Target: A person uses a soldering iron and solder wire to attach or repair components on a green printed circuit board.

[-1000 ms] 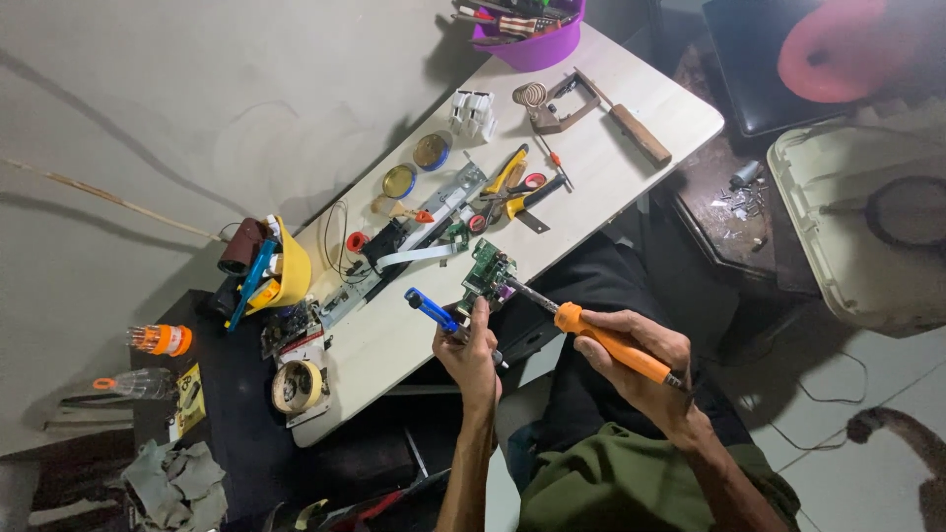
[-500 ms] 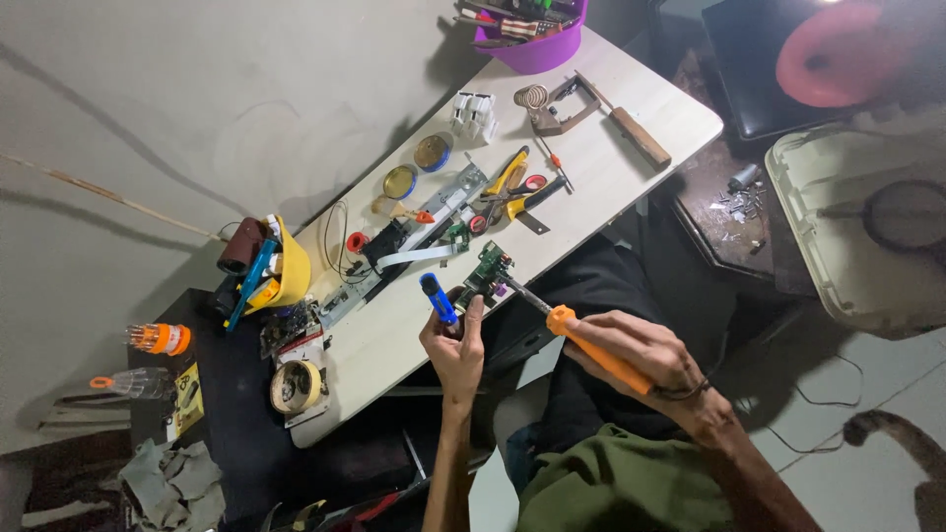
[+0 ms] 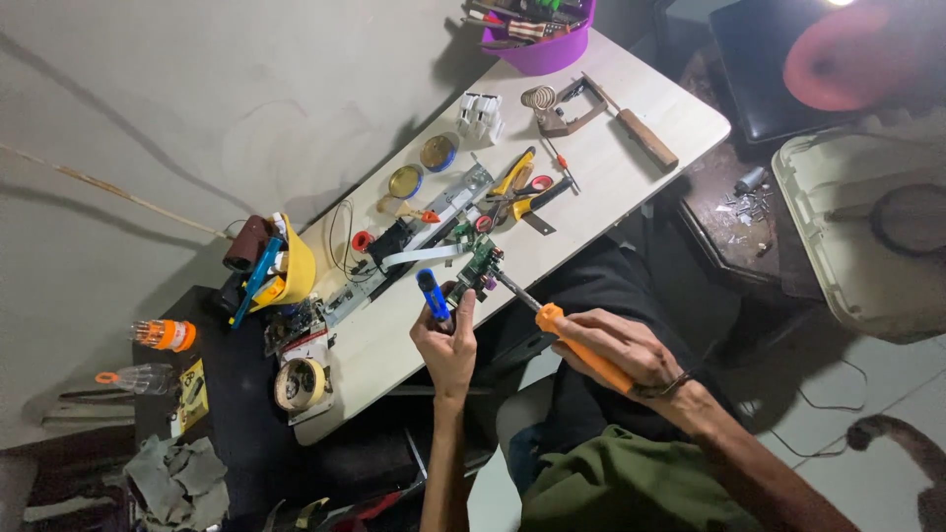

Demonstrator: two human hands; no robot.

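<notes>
Since 1 second ago my left hand (image 3: 448,345) has lifted the green circuit board (image 3: 475,272) off the table's (image 3: 631,177) near edge, holding it with a blue tool (image 3: 432,296). My right hand (image 3: 623,351) stays closed around the orange-handled soldering iron (image 3: 572,343), its tip touching the board.

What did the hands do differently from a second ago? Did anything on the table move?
Only a little changed. The left hand lifted the blue-handled tool more upright beside the green circuit board. The right hand kept its grip on the orange-handled soldering iron, tip at the board. Nothing was picked up or let go. The pliers, tins and yellow holder stayed put.
</notes>
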